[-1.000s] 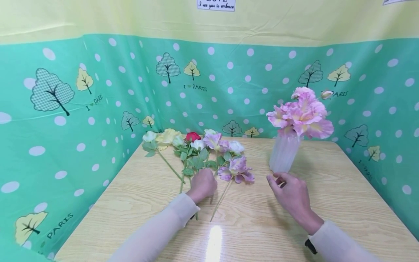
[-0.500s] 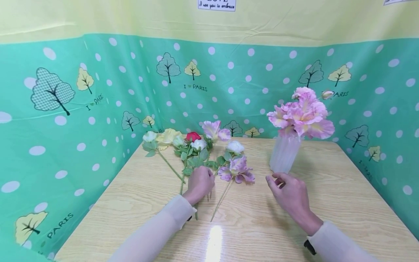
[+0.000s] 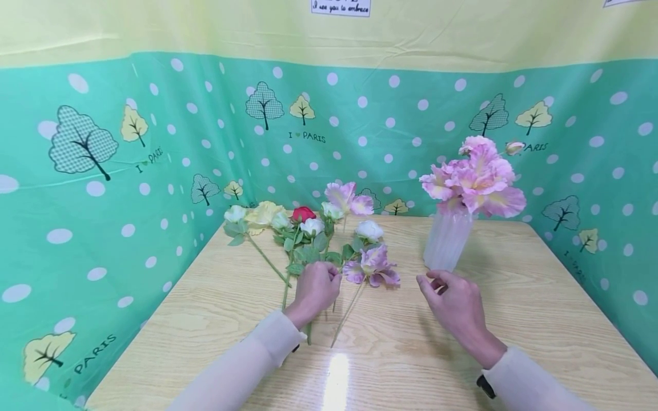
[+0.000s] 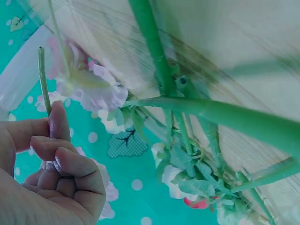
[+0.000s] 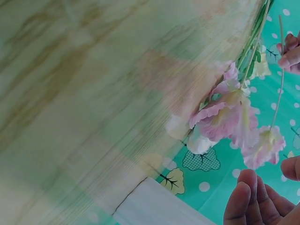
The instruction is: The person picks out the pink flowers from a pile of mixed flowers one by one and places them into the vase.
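Observation:
My left hand [image 3: 316, 285] pinches the thin stem [image 4: 43, 79] of a pink-purple artificial flower [image 3: 348, 200], raised off the pile with its bloom upward. In the right wrist view, that bloom [image 5: 264, 147] hangs clear of the other flowers. Another pink-purple flower [image 3: 372, 265] lies just right of the left hand, its stem pointing toward me. My right hand [image 3: 457, 302] hovers with loosely bent fingers and nothing between thumb and fingertips. Just beyond it stands a ribbed white vase [image 3: 446, 242] bearing large pink blooms [image 3: 480, 180].
Around the left hand lie a red rose [image 3: 303, 214], a yellow flower [image 3: 264, 214], several white flowers [image 3: 369, 230] and green leafy stems [image 3: 285, 291]. The wooden table [image 3: 401, 354] meets a green polka-dot cloth [image 3: 411, 131] at its back and sides.
The left hand has lifted a pink-purple flower out of the pile, its bloom rising and then shifting right. A white flower behind it shows again. The right hand has stayed put.

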Demonstrator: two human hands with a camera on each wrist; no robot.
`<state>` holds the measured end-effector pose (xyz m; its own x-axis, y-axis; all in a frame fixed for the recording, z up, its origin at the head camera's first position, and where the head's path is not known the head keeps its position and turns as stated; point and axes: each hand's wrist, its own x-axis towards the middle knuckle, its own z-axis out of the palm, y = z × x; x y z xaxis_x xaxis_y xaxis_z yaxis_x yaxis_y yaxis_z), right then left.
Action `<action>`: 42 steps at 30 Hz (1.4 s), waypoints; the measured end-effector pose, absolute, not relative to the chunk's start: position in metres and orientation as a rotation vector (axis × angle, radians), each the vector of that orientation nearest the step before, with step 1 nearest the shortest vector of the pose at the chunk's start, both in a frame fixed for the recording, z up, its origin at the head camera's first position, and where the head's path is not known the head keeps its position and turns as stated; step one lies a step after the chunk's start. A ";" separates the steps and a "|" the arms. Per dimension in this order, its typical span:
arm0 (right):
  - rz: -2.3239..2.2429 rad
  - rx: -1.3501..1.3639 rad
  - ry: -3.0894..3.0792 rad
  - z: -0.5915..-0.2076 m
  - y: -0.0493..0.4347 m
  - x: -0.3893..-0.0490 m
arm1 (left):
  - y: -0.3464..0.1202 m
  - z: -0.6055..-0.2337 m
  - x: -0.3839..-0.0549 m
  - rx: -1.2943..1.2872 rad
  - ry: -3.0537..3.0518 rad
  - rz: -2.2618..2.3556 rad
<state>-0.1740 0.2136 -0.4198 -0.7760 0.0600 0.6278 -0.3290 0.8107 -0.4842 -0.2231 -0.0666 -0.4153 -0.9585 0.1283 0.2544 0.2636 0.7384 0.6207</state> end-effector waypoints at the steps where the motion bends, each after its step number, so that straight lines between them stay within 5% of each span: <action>1: 0.783 0.200 -2.342 -0.419 0.213 -0.174 | -0.066 -0.414 -0.222 -0.315 -2.742 -1.029; 42: 0.810 0.240 -2.338 -0.408 0.197 -0.178 | -0.046 -0.411 -0.191 -0.622 -2.662 -1.079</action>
<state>-0.1778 0.1974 -0.4085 -0.7757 0.0360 0.6300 -0.3616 0.7929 -0.4905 -0.1911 -0.0464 -0.4106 -0.8910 0.3055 0.3359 0.4531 0.6447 0.6157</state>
